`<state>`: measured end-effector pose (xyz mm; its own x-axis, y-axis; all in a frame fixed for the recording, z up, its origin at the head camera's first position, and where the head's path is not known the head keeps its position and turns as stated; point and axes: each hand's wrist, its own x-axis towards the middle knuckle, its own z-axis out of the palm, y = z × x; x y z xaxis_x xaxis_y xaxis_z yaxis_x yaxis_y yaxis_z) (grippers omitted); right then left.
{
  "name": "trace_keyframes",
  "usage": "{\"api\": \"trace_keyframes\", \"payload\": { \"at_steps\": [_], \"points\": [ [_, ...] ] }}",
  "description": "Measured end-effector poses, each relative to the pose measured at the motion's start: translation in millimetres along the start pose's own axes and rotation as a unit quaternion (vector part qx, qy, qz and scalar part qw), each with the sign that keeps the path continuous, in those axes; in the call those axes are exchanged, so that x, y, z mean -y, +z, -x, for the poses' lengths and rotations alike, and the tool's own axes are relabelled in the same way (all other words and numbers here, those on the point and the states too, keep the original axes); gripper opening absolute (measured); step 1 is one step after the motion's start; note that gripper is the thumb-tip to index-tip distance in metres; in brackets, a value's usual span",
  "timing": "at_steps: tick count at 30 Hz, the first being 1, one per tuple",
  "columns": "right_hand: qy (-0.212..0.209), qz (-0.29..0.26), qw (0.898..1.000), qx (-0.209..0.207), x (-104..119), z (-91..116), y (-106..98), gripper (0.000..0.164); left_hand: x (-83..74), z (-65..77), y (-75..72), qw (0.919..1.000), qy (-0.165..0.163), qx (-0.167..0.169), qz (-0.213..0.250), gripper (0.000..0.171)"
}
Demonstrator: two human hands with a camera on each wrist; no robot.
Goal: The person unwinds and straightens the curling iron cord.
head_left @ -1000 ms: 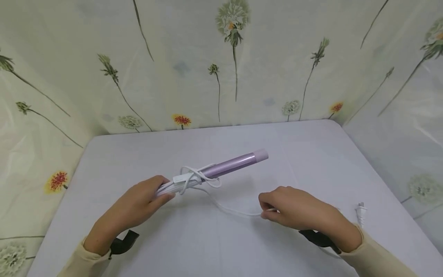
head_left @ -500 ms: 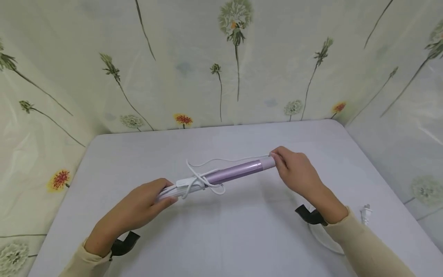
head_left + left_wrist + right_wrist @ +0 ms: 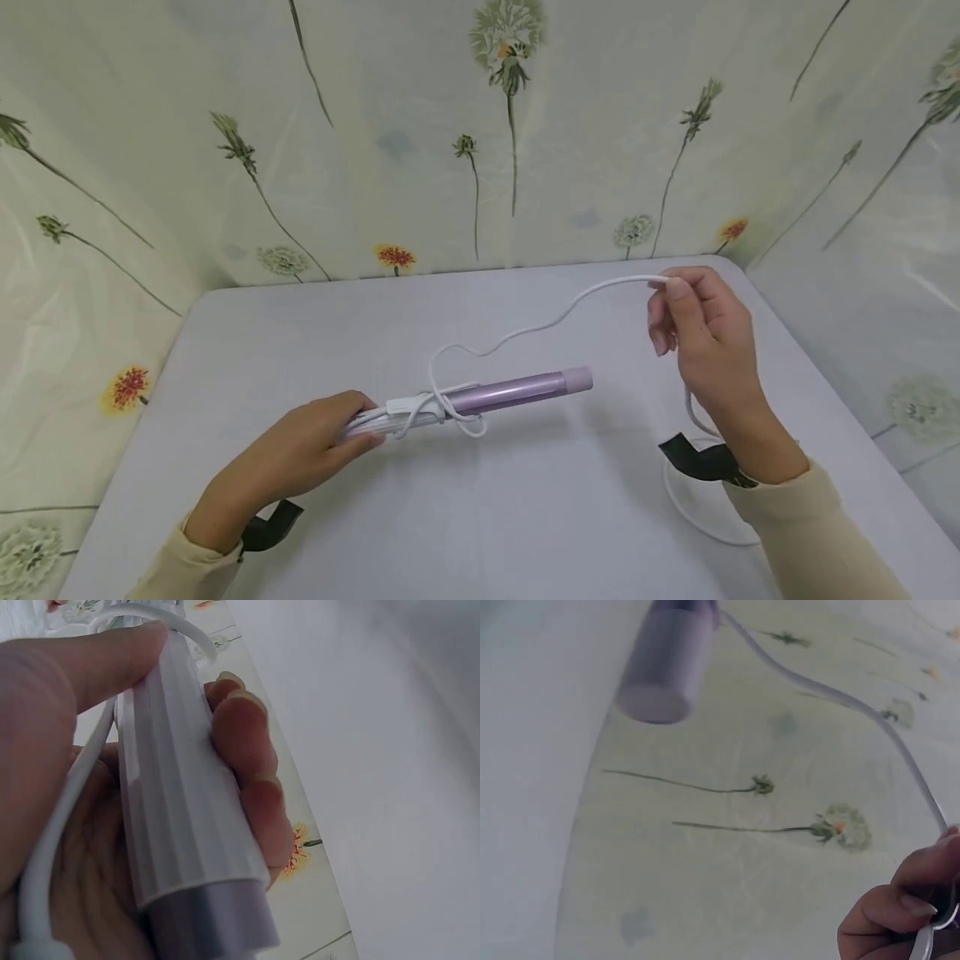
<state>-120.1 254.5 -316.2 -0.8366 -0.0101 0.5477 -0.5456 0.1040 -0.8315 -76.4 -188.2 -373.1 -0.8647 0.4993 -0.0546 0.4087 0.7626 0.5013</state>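
My left hand (image 3: pixel 303 446) grips the ribbed white handle (image 3: pixel 176 772) of a curling iron, whose shiny purple barrel (image 3: pixel 517 392) points right, above the table. Loops of its white cord (image 3: pixel 442 404) cross where handle and barrel meet. In the left wrist view, fingers and thumb curl round the handle, with the cord running beside it. Thumb and fingers of my right hand (image 3: pixel 712 342) pinch the cord, raised beyond the barrel's tip on the right. The right wrist view has the pale barrel tip (image 3: pixel 656 697) and the cord (image 3: pixel 862 709) leading to the fingers.
More cord (image 3: pixel 693 517) lies in a curve on the white table (image 3: pixel 480 517) beneath my right wrist. Flower-printed sheeting (image 3: pixel 360 167) rises behind the table and at both sides. A black strap (image 3: pixel 697 458) sits at the right wrist, with another (image 3: pixel 270 527) at the left.
My right hand has carried the cord from low in front, up past the barrel's tip, to the far right. The left hand keeps its grip; the barrel has tipped slightly lower. My right forearm now hides the plug.
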Motion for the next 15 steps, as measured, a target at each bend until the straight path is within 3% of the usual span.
{"api": "trace_keyframes", "payload": {
  "at_steps": [5,9,11,15],
  "points": [
    [-0.043,-0.154,0.986,-0.054,16,-2,-11,0.023,4.4,-0.7,0.1,0.9997,-0.001,-0.019,-0.014,0.028],
    [-0.052,-0.219,0.969,-0.097,20,0,-20,0.035,8.2,-2.6,-0.4,0.9997,-0.010,-0.024,-0.002,0.028],
    [-0.059,-0.220,0.966,-0.120,19,3,-27,0.040,10.2,-3.7,-0.9,0.9995,-0.017,-0.025,0.005,0.027],
    [-0.042,-0.179,0.961,-0.208,19,9,-45,0.041,15.1,-5.0,-2.5,0.9988,-0.033,-0.032,0.016,0.026]
  ]
}}
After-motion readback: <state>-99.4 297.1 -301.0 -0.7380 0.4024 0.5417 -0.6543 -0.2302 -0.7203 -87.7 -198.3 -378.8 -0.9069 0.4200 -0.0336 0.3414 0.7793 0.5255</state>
